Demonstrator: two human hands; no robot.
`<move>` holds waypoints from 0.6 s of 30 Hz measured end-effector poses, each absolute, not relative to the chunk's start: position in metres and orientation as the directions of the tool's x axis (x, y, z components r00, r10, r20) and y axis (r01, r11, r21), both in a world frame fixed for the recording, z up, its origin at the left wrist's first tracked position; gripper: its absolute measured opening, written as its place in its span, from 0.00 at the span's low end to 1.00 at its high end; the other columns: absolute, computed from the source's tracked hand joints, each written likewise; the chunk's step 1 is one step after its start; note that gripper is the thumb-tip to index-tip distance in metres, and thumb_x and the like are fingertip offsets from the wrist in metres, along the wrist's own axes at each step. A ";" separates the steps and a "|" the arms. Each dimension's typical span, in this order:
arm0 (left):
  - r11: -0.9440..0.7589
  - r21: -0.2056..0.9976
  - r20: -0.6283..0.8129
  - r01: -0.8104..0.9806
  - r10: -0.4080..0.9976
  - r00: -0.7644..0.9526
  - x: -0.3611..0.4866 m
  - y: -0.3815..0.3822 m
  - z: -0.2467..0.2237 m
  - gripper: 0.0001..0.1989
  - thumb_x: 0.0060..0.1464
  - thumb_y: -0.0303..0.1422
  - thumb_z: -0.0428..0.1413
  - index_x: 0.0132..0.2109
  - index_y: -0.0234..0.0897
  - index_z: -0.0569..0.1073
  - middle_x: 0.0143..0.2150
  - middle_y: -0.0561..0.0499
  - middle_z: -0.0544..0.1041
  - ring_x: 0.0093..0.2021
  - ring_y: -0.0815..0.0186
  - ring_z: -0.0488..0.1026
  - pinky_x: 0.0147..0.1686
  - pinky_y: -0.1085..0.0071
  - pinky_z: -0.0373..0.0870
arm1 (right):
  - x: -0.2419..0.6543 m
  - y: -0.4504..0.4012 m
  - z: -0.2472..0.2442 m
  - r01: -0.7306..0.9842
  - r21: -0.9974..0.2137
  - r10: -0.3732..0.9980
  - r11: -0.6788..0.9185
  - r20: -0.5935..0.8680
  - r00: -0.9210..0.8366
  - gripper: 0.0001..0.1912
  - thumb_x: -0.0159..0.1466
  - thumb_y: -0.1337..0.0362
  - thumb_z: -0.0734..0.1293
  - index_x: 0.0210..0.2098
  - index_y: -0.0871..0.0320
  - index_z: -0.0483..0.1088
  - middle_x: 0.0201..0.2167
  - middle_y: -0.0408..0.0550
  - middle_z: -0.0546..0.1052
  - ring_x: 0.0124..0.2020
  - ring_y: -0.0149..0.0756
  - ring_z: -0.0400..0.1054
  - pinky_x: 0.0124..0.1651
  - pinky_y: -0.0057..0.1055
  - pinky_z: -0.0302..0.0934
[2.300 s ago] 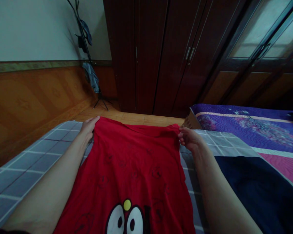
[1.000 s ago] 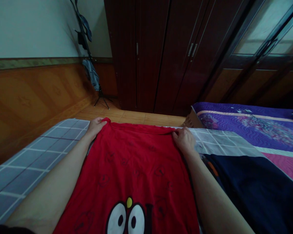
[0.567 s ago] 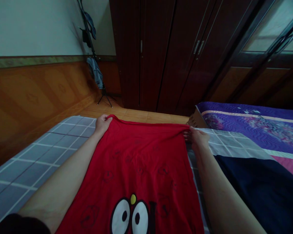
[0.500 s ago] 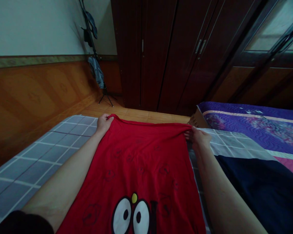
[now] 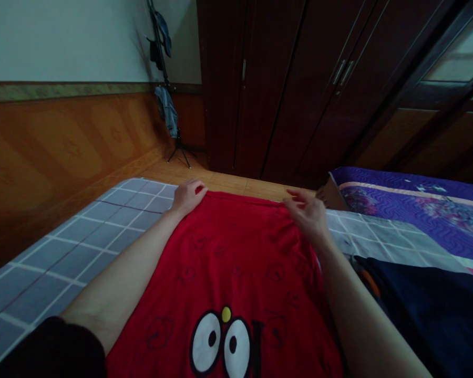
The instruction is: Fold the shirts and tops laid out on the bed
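A red shirt (image 5: pixel 236 252) printed with big cartoon eyes lies spread over the checked bedsheet, its straight edge at the far side. My left hand (image 5: pixel 189 197) pinches the far left corner between thumb and fingers. At the far right corner, my right hand (image 5: pixel 307 210) has its fingers stretched out and apart, touching or just above the fabric. The near end of the shirt runs out of view at the bottom.
Grey-blue checked bedding (image 5: pixel 114 231) surrounds the shirt. Dark navy cloth (image 5: pixel 425 310) lies right of my right forearm, with a purple floral mattress (image 5: pixel 410 205) beyond. Farther off stand a dark wardrobe (image 5: pixel 276 89) and a coat rack (image 5: pixel 166 73).
My right hand has moved inward and its fingers have spread from their grip on the corner. The far edge now looks shorter and smoother. The camera view has shifted slightly left.
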State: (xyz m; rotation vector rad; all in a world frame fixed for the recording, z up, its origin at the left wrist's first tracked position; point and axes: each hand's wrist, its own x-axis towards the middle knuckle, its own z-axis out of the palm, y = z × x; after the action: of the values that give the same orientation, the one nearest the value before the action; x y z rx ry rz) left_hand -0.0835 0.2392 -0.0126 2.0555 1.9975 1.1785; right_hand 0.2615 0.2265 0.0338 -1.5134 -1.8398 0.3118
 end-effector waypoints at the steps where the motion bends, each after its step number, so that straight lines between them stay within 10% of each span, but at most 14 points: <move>1: -0.207 0.508 0.441 0.836 0.896 -0.046 -0.082 0.239 -0.014 0.11 0.53 0.41 0.55 0.37 0.40 0.75 0.42 0.47 0.76 0.49 0.57 0.70 0.53 0.63 0.60 | 0.251 0.222 0.031 0.739 -0.540 0.906 0.403 0.347 -0.240 0.20 0.63 0.56 0.60 0.51 0.59 0.70 0.49 0.54 0.74 0.51 0.43 0.68 0.54 0.38 0.60; 4: -0.263 0.508 0.352 0.820 0.932 0.081 -0.084 0.241 -0.022 0.17 0.49 0.44 0.58 0.44 0.41 0.76 0.50 0.48 0.76 0.54 0.56 0.68 0.58 0.61 0.57 | 0.239 0.215 0.012 0.776 -0.317 0.838 0.545 0.210 -0.503 0.24 0.65 0.52 0.60 0.56 0.58 0.66 0.59 0.53 0.66 0.61 0.45 0.57 0.61 0.41 0.50; 8: -0.197 0.558 0.302 0.806 0.953 0.023 -0.094 0.245 -0.028 0.27 0.54 0.47 0.51 0.55 0.36 0.70 0.61 0.43 0.66 0.64 0.54 0.57 0.63 0.58 0.48 | 0.264 0.226 -0.015 0.960 -0.071 0.944 0.271 0.212 -0.251 0.31 0.66 0.48 0.56 0.61 0.62 0.59 0.63 0.60 0.59 0.63 0.53 0.50 0.61 0.49 0.45; 13: -0.094 0.658 0.244 0.747 0.965 -0.093 -0.101 0.225 -0.023 0.34 0.57 0.47 0.45 0.63 0.27 0.60 0.67 0.37 0.55 0.67 0.55 0.49 0.64 0.59 0.44 | 0.283 0.237 -0.021 0.985 -0.068 0.960 0.157 0.244 -0.136 0.31 0.67 0.48 0.53 0.60 0.64 0.60 0.61 0.60 0.62 0.61 0.53 0.52 0.60 0.46 0.45; 18: -0.078 0.753 0.145 0.653 0.988 -0.049 -0.114 0.145 -0.005 0.28 0.53 0.48 0.49 0.55 0.36 0.70 0.59 0.44 0.69 0.61 0.56 0.63 0.60 0.62 0.56 | 0.279 0.234 -0.017 0.976 -0.144 0.969 0.162 0.212 -0.129 0.32 0.66 0.48 0.55 0.59 0.67 0.59 0.61 0.63 0.61 0.61 0.52 0.52 0.61 0.45 0.44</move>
State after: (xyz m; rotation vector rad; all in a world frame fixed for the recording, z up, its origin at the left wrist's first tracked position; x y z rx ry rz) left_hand -0.1141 0.1450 -0.0050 1.7685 1.7372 0.9529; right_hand 0.2785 0.2340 -0.0167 -1.8822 -2.1844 -0.0429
